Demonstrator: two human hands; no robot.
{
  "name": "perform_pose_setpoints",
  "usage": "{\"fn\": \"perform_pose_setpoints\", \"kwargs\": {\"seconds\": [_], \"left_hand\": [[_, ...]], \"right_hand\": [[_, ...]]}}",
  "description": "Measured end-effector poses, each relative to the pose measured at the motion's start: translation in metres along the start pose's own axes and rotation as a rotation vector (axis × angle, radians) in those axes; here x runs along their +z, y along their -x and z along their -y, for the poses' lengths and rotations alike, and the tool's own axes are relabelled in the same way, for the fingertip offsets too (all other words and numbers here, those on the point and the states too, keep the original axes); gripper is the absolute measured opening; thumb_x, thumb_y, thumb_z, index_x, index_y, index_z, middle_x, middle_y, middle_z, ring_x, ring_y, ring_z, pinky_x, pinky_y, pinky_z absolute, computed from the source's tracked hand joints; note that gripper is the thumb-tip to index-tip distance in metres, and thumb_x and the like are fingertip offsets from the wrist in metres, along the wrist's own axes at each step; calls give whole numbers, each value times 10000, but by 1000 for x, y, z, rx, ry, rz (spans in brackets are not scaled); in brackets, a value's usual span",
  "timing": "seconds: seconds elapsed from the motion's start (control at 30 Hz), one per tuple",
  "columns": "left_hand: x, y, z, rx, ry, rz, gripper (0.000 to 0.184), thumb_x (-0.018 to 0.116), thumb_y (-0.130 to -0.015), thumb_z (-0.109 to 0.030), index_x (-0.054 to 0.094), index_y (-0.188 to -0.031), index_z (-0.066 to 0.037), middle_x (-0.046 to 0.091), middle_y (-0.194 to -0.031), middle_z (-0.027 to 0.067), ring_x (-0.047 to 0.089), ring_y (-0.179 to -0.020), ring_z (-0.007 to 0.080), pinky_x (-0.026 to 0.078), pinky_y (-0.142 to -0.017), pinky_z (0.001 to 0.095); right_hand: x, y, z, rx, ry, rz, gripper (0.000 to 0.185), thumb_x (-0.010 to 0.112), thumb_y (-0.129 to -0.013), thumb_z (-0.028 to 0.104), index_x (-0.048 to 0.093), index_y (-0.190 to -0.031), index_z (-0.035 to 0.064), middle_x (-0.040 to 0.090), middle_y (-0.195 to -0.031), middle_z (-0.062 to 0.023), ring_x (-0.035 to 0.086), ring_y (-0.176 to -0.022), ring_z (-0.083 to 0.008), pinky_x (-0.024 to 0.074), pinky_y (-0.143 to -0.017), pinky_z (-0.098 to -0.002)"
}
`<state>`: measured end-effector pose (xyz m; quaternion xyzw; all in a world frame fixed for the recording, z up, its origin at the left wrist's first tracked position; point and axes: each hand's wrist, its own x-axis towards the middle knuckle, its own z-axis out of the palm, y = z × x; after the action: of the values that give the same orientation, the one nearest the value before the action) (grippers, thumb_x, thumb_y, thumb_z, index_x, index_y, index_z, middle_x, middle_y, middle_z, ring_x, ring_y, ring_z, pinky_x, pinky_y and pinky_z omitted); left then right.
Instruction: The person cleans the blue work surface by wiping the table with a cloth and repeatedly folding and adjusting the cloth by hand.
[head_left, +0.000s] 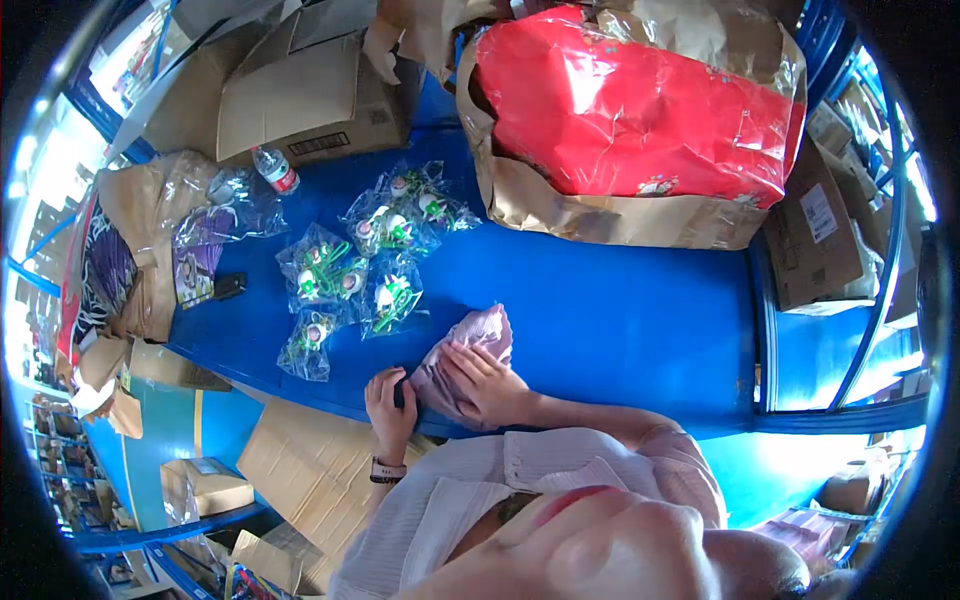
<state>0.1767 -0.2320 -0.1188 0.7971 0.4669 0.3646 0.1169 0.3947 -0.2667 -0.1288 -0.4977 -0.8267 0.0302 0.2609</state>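
Note:
At the table's front edge lies a crumpled pink piece (495, 330) that looks like cloth, with a wavy rim. My right hand (485, 385) rests flat on it, fingers stretched out. Just to its left, beside the pink piece, my left hand (388, 402) has its fingers curled about a small black object (400, 393), mostly hidden; a watch (388, 470) is on that wrist. Farther in lie several clear plastic bags (392, 298) holding green and white trinkets, grouped in loose clusters. What exactly the trinkets are is too small to tell.
A large brown paper package (620, 220) with a red plastic lining (640, 110) stands at the back. A bottle (276, 170) is near an open carton (300, 100). A dark small item (229, 286) lies left. Cardboard (310, 465) leans below the blue table (620, 320).

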Motion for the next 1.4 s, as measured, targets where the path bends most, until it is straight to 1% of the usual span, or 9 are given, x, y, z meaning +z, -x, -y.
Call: {"fn": "perform_pose_setpoints", "kwargs": {"seconds": [0.13, 0.33, 0.4, 0.5, 0.77, 0.83, 1.07, 1.27, 1.4], "left_hand": [[0, 3, 0, -18, 10, -14, 220, 607, -784, -36, 583, -997, -83, 634, -1039, 68, 590, -939, 261, 432, -862, 362], [0, 1, 0, 13, 1, -15, 214, 602, -788, -29, 582, -993, -84, 633, -1039, 69, 591, -933, 261, 438, -847, 362], [0, 0, 1, 39, -15, -16, 212, 601, -788, -26, 581, -991, -84, 634, -1032, 68, 592, -929, 259, 438, -844, 361], [-1, -1, 0, 52, -19, -21, 211, 600, -787, -23, 580, -988, -84, 636, -1024, 67, 593, -924, 257, 439, -842, 360], [-2, -2, -3, 45, -14, -26, 208, 603, -782, -19, 578, -978, -83, 643, -999, 59, 594, -903, 247, 440, -838, 356], [-1, -3, -1, 49, -15, -30, 207, 602, -782, -18, 577, -977, -83, 643, -999, 59, 593, -900, 247, 440, -836, 355], [-1, 0, 0, 58, -12, -19, 204, 602, -778, -18, 575, -970, -82, 643, -997, 56, 589, -880, 246, 439, -814, 347], [-3, -2, -3, 33, 4, -30, 202, 603, -776, -18, 575, -967, -79, 643, -995, 56, 583, -859, 243, 437, -798, 341], [-3, 0, -3, 22, 7, -53, 193, 601, -779, -20, 578, -962, -76, 643, -993, 57, 581, -851, 241, 438, -790, 337]], "right_hand": [[-37, 10, -13, 172, -59, 65, 656, 594, -771, 361, 431, -1350, 100, 416, -1405, -156, 449, -1245, -325, 339, -1049, -454], [-102, 100, -160, 621, 288, -352, 500, 618, -742, 246, 556, -1199, 52, 568, -1208, -146, 545, -1084, -324, 439, -921, -404], [-132, 151, -199, 873, 525, -342, 493, 624, -749, 233, 554, -1207, 63, 587, -1176, -139, 561, -1039, -321, 462, -861, -399], [-168, 219, -245, 1087, 685, -396, 507, 545, -825, 335, 533, -1240, 43, 562, -1220, -157, 535, -1085, -329, 444, -900, -404], [-144, 246, -283, 1155, 1081, -358, 604, 515, -834, 412, 480, -1281, 8, 465, -1336, -200, 441, -1223, -350, 334, -1041, -459], [-122, 229, -261, 1145, 913, -317, 613, 512, -834, 396, 457, -1296, -2, 436, -1349, -221, 387, -1261, -392, 285, -1061, -514], [-47, 79, -94, 577, 438, -211, 602, 592, -776, 301, 458, -1249, -47, 383, -1335, -287, 376, -1208, -491, 305, -999, -610], [-22, 19, 8, 99, 152, 65, 642, 559, -811, 361, 422, -1320, -5, 304, -1448, -225, 290, -1343, -382, 249, -1070, -543], [-23, 15, 0, 73, 16, 103, 645, 603, -784, 338, 427, -1333, 49, 329, -1451, -174, 330, -1329, -339, 281, -1066, -501]]}}
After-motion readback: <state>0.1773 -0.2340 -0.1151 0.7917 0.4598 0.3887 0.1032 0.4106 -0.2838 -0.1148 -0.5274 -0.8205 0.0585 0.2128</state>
